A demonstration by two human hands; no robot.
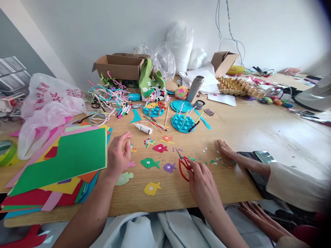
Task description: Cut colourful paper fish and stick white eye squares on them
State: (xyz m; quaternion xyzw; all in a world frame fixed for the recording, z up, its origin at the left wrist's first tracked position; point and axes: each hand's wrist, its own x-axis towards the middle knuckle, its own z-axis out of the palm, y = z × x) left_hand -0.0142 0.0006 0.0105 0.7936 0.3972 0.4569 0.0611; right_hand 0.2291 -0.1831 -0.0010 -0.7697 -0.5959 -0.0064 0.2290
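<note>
I'm viewing a wooden desk. At its near-left corner a stack of coloured paper is spreading; my left forearm brushing it could, I'm judging, be sending sheets over the edge. A white plastic bag is slumping behind, contents unclear. Along the back edge a cardboard box is standing open, its bottom hidden; a green bag is sitting beside it, contents also hidden. Near the front edge, my left hand is hanging with fingers loosely curled, seemingly empty; my right hand is gripping red-handled scissors. Their tip is pointing toward the back edge, so a careless sweep could be nicking or dragging the paper fish, which are lying front-middle. Beyond, a glue bottle is lying sideways; a loose cap could be leaking. Smallest, paper scraps are lying beside a co-worker's hand, whose movement could be scattering them.
</note>
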